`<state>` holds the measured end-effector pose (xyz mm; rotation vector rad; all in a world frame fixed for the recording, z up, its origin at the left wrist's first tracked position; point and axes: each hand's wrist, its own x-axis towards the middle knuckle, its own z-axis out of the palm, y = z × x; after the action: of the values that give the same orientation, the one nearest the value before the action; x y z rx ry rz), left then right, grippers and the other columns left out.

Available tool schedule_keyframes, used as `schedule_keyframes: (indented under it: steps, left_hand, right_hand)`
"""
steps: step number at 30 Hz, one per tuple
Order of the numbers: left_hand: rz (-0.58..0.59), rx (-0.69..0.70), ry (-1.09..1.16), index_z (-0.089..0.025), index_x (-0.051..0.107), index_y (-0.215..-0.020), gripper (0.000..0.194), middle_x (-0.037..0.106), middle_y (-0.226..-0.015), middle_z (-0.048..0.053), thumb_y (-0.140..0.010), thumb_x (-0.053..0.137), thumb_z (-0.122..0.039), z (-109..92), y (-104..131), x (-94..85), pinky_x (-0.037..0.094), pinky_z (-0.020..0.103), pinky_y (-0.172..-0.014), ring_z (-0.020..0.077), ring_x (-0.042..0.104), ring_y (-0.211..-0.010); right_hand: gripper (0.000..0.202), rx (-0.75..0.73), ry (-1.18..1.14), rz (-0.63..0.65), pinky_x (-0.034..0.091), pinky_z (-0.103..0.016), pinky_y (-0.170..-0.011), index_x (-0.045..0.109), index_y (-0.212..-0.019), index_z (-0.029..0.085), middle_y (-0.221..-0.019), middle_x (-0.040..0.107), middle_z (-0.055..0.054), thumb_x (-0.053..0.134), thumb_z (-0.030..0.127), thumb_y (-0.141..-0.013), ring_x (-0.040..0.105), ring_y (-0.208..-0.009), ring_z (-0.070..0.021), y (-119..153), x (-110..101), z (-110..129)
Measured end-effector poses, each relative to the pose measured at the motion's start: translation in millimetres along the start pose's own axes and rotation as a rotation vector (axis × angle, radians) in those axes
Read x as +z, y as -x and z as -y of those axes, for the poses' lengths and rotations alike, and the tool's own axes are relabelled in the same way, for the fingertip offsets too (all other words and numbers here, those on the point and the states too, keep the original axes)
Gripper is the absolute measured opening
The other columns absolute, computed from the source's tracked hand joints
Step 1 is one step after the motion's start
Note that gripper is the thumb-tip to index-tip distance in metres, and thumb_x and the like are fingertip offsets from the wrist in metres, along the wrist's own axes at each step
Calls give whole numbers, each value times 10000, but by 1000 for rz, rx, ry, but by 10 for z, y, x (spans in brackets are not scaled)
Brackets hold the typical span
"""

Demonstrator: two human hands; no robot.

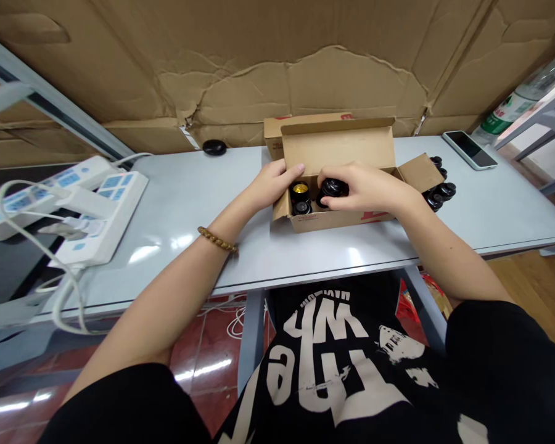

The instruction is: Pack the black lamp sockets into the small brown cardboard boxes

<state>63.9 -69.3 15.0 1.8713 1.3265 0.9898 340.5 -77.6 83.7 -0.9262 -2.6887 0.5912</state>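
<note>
An open cardboard box stands on the grey table, its long lid flap raised at the back. Inside at its left end are black round parts, one of them with a gold-coloured threaded inside. My left hand holds the box's left end, thumb over the edge and fingers against the side. My right hand is over the middle of the box with thumb and fingers closed around a black part. Several more black parts lie on the table just right of the box, partly behind its right flap.
Behind the open box is another cardboard box. A phone and a plastic bottle are at the right. White power strips with cables cover the left end. A black oval object lies near the cardboard wall.
</note>
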Motion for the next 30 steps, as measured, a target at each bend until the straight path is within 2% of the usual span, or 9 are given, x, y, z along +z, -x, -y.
schedule_keyframes:
  steps: [4,11,17,20,23,27,30]
  left_hand:
    - [2,-5,-9,-181,793,-1251,752,857,-1403,144,-1035,598,-874,6,-3,-1,635,476,-1154,426,769,-1363]
    - [10,-12,-12,-169,791,-1283,740,842,-1455,146,-1047,597,-842,6,-8,-1,622,482,-1193,423,749,-1405]
    - [13,-15,-3,-161,795,-1312,767,836,-1479,156,-1047,592,-851,-5,2,-2,615,508,-1208,437,742,-1418]
    - [14,-15,-11,-167,794,-1304,750,842,-1468,145,-1048,591,-842,-5,-1,-3,618,505,-1201,430,745,-1410]
    - [18,-20,-17,-170,793,-1281,723,847,-1446,144,-1048,591,-825,4,-11,-3,621,499,-1190,424,752,-1396]
    - [7,-17,-11,-171,794,-1269,739,850,-1434,145,-1036,596,-844,26,-27,4,628,491,-1173,424,757,-1386]
    - [3,-9,1,-159,792,-1293,775,844,-1451,156,-1025,599,-860,38,-34,11,631,491,-1167,430,756,-1392]
  right_hand:
    - [391,67,-33,19,485,-377,-844,724,-1332,269,-1171,833,-54,847,412,-990,719,-991,-274,-17,10,1]
    - [431,139,-11,76,497,-376,-807,788,-1391,292,-1087,840,-20,881,255,-971,736,-925,-253,-83,53,-25]
    - [479,125,-33,111,532,-382,-851,800,-1473,280,-1188,864,-49,816,208,-1000,769,-970,-252,-97,75,-45]
    - [455,125,-54,77,527,-383,-849,783,-1414,266,-1095,854,-30,786,120,-982,776,-961,-253,-94,82,-13]
    - [395,157,-82,50,510,-379,-802,683,-1296,265,-986,810,1,799,76,-970,759,-898,-249,-109,96,12]
    - [364,183,-69,56,438,-369,-721,521,-1023,280,-871,726,24,829,95,-961,679,-792,-224,-145,122,-15]
    - [389,172,-13,63,380,-365,-706,489,-877,269,-797,657,19,855,180,-974,587,-736,-203,-159,140,-60]
